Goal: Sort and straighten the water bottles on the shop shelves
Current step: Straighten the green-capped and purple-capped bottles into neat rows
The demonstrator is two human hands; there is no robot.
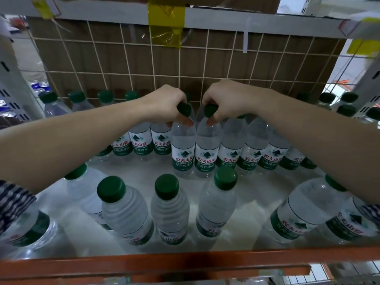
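Note:
Clear water bottles with green caps and green-and-white labels stand on a white shelf (144,173). My left hand (166,103) grips the neck of one upright bottle (183,153) in the middle row. Right beside it, my right hand (224,99) grips the neck of the neighbouring bottle (206,155). The two bottles touch side by side, labels facing me. More bottles line up left (141,142) and right (251,153) of them. Several loose bottles (170,208) stand nearer the front edge.
A wire grid (185,64) backed by brown cardboard closes the rear of the shelf. An orange front rail (185,262) runs along the near edge. A shelf beam with yellow tape (166,21) sits overhead. White uprights (12,83) stand at both sides.

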